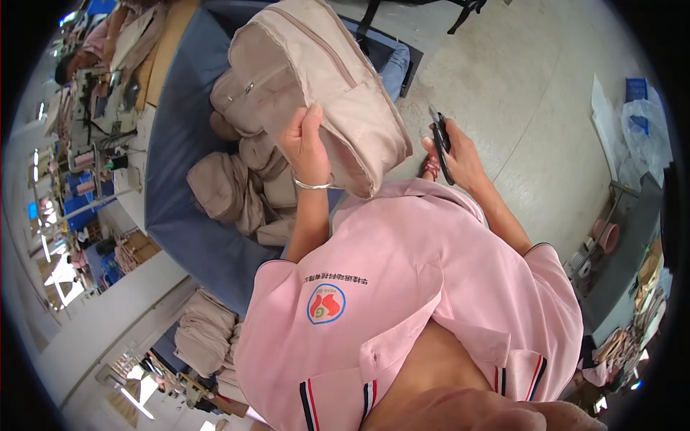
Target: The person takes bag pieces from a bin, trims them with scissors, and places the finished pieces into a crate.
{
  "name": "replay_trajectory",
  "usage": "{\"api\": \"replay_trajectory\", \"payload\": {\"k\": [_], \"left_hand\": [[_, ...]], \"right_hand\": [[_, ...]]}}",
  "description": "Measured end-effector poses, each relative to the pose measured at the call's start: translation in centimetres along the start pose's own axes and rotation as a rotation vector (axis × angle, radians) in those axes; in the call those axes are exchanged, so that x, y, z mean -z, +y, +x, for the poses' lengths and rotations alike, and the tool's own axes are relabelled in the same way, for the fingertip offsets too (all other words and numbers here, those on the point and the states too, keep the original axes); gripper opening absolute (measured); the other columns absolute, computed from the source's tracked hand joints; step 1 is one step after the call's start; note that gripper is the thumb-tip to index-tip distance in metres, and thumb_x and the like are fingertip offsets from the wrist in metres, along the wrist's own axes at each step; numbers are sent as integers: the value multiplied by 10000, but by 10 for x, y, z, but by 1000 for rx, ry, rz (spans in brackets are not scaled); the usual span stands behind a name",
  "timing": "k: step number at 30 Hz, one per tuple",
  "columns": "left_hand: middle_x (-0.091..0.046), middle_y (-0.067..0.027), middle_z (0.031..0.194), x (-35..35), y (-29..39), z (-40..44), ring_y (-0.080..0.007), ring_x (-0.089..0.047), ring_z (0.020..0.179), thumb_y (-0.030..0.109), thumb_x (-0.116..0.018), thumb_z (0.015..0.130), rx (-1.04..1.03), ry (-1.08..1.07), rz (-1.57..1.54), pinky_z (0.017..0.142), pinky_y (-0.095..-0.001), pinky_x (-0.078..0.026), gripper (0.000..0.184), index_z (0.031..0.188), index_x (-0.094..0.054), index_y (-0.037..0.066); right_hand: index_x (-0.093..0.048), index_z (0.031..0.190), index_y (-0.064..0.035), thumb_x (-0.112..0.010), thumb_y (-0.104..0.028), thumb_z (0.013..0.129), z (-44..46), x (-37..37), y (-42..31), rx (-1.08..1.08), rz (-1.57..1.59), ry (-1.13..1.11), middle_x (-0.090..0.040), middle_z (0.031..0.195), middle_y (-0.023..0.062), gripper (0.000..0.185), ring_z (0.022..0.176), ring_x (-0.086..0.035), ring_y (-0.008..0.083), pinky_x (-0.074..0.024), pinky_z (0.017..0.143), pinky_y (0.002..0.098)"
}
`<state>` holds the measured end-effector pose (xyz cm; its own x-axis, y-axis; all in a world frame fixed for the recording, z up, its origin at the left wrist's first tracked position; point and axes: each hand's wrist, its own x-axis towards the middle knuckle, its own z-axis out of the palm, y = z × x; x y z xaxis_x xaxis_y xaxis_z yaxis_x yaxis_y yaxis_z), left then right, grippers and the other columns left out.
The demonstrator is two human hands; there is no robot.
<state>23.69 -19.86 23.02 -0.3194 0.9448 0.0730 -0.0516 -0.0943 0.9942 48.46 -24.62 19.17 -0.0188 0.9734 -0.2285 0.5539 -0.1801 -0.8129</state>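
My left hand (pixel 305 147), with a silver bangle at the wrist, is closed with its thumb on the raw edge of a beige backpack (pixel 345 79). The bag is partly sewn, with a long zip on its outer panel, and its opening faces left. Off to the right, my right hand (pixel 460 154) is wrapped round a pair of black-handled thread snips (pixel 440 144), blades pointing up and away from me. A gap lies between the snips and the bag. My left fingers are partly hidden by the fabric.
A blue fabric bin (pixel 183 165) stands at left, holding several beige bag pieces (pixel 219 187). More beige bags (pixel 205 334) are stacked at lower left. A sewing machine (pixel 93 100) and another person are at far left. Clear plastic bags (pixel 643 133) lie at right.
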Motion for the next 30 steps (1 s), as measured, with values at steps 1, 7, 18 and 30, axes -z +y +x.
{"api": "replay_trajectory", "payload": {"k": [1, 7, 18, 30], "left_hand": [[-323, 76, 638, -5, 1, -4, -40, -268, 624, 78, -601, 852, -6, -10, 23, 550, -245, -220, 316, 614, -394, 72], [-312, 67, 631, -12, 0, -12, -41, -260, 623, 76, -589, 867, -48, -85, 75, 544, -242, -215, 336, 617, -367, 60], [-318, 64, 629, -5, 9, -8, -44, -270, 626, 65, -583, 870, -80, -180, 55, 552, -235, -232, 334, 614, -368, 59], [-340, -19, 543, 2, 30, -5, -58, -294, 551, 115, -616, 873, -220, -180, 266, 470, -272, -266, 345, 615, -411, 12]], "right_hand": [[-529, 956, 11, -639, -550, 823, -1, 0, -5, -14, -45, -4, -559, 720, 156, 587, 670, -566, 310, -437, 622, 394], [-544, 993, 16, -608, -610, 815, -1, -21, -5, -15, -109, 42, -606, 764, 158, 653, 723, -619, 345, -466, 620, 418], [-520, 885, 14, -657, -617, 771, 17, -25, -23, 60, -94, 124, -597, 709, 177, 656, 672, -605, 344, -454, 587, 417], [-592, 902, 1, -723, -416, 811, 28, -40, -4, 138, 295, 352, -533, 651, 106, 446, 601, -501, 136, -410, 540, 325]]}}
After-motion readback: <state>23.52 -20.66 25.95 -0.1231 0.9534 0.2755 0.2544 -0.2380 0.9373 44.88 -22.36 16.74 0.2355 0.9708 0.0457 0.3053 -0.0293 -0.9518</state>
